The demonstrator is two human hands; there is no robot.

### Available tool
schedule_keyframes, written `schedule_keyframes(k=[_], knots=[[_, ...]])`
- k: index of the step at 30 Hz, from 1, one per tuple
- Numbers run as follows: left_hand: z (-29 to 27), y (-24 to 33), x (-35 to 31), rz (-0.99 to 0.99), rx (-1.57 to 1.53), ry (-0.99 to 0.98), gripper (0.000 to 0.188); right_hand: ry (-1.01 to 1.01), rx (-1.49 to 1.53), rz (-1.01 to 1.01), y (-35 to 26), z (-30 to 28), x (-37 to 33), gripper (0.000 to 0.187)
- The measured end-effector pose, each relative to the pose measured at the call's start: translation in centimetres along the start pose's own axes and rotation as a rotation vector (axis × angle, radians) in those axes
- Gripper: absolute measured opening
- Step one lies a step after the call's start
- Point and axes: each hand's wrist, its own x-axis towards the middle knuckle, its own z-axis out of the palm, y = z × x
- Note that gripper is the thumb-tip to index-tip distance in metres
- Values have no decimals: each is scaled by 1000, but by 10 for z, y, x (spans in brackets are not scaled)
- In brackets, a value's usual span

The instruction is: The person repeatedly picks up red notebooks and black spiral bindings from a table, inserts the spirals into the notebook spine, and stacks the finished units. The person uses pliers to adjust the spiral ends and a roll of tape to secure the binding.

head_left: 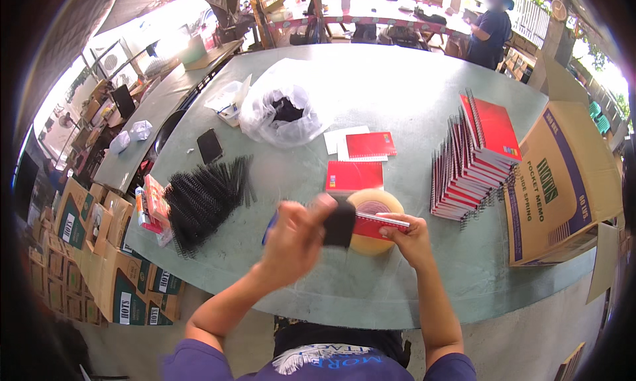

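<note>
Low over the near middle of the table, my right hand (412, 238) pinches a small red spiral notebook (371, 226) by its right end, thumb on top. A dark, flat rectangular piece (339, 224) sits at the notebook's left end; whether it belongs to the notebook I cannot tell. Beside that dark piece is my left hand (290, 238), smeared by motion, so its grip does not show clearly. Part of a blue thing (269, 227) peeks out behind it. Just behind the held notebook lies a wide roll of clear tape (377, 201), partly covered.
Red notebooks (354, 175) lie beyond the tape. A leaning stack of red spiral notebooks (474, 159) stands right, by an open cardboard box (563, 182). Black spiral bindings (205, 199) are heaped left. A white plastic bag (281, 106) sits farther back. Another person (490, 33) stands beyond.
</note>
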Motion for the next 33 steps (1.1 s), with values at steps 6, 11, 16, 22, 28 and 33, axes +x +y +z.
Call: schedule_keyframes(k=[6,11,16,22,28,33], knots=[[25,1,-3,188,-51,-140,26,-4,12,3,-8,8,-7,26],[23,-3,20,100,-13,141,24,-16,-60,-26,-6,5,-10,24],[26,4,17,128,-108,110,27,-6,-16,-9,-4,5,-12,23],[32,5,22,145,-143,39,27,-14,-63,-7,7,-2,-12,26],[45,10,18,207,-216,-166,27,-85,-58,-18,1,-1,-13,29],[45,16,30,67,-159,-3,27,-120,-61,-36,-2,2,-15,34]])
